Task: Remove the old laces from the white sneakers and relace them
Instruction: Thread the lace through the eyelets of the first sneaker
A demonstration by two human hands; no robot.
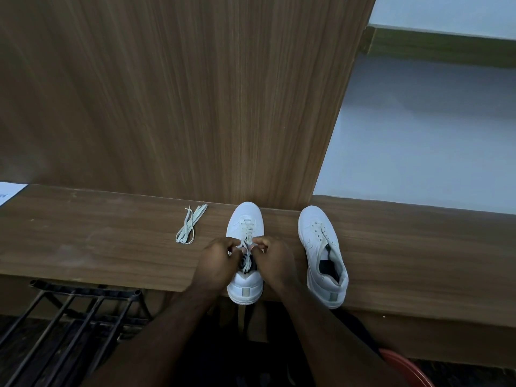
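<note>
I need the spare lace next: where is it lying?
In the head view, the loose lace lies bunched on the wooden bench, left of the sneaker both hands are working on, near the back panel.

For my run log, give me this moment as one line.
left hand: pinches lace | right hand: pinches lace | left sneaker: laced | right sneaker: unlaced | loose lace: on desk

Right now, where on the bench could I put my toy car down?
Bare wood lies on the bench left of the loose lace, and right of the unlaced sneaker. It is crowded around the laced sneaker, where the left hand and right hand work.
</note>
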